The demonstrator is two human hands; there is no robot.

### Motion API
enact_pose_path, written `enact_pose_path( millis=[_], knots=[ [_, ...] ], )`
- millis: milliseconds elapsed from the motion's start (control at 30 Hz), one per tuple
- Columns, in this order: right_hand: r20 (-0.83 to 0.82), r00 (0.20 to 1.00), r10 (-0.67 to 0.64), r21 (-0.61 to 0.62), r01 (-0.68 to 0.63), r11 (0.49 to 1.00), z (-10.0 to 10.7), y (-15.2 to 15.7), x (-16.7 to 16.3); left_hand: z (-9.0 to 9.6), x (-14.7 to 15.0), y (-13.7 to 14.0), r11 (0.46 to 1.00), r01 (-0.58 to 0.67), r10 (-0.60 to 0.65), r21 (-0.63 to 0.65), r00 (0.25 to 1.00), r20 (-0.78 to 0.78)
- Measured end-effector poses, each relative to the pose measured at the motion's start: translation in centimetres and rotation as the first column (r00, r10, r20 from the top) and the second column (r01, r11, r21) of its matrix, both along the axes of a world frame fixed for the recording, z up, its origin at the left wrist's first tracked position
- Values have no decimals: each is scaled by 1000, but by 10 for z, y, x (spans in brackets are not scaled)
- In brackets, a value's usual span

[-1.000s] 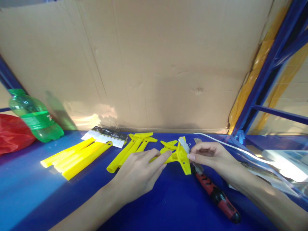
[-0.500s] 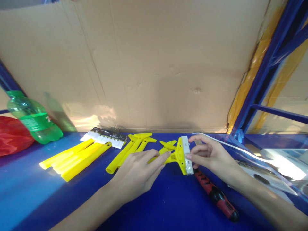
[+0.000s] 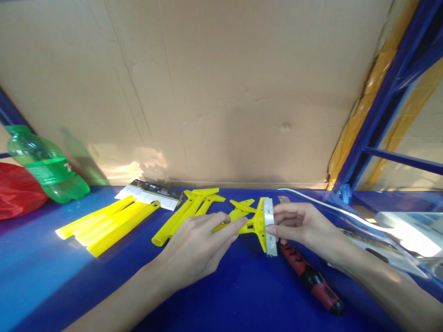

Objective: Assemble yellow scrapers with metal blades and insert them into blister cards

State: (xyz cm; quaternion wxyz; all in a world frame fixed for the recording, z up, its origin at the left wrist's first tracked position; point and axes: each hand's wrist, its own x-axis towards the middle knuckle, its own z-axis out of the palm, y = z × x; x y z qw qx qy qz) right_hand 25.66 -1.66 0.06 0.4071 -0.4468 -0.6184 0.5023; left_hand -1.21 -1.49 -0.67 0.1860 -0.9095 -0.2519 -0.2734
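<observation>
In the middle of the head view my left hand is closed around the stem of a yellow plastic scraper head, whose flared end has small holes. A silver metal strip lies along that flared edge. My right hand pinches the strip between thumb and fingers from the right side; its lower fingers are partly hidden. Just below the right hand rests a tool with a red and black handle. Behind the held piece are other yellow scraper parts.
Several yellow T-shaped pieces lie left of centre. Further left are yellow tubes beside printed cards. A green bottle and a red bag stand at the left. A white cable runs right. Cardboard closes the back.
The metal strip has shifted slightly and now sits more upright along the scraper head's edge, with my right hand a little lower. My left hand keeps its hold.
</observation>
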Motion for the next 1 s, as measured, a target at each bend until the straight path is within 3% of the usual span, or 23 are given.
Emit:
enact_pose_path(
  millis=[533,767,1000],
  knots=[
    [-20,999,-30,50,31,998,5,-1,0,5,2,-3,999,48,-48,2,999,-6],
    [-3,1000,-14,-43,13,999,3,0,1,3,2,-5,999,42,-42,10,999,30],
    [77,997,30,49,-34,998,1,-1,2,5,4,-5,999,25,-26,-48,1000,-18]
  ],
)
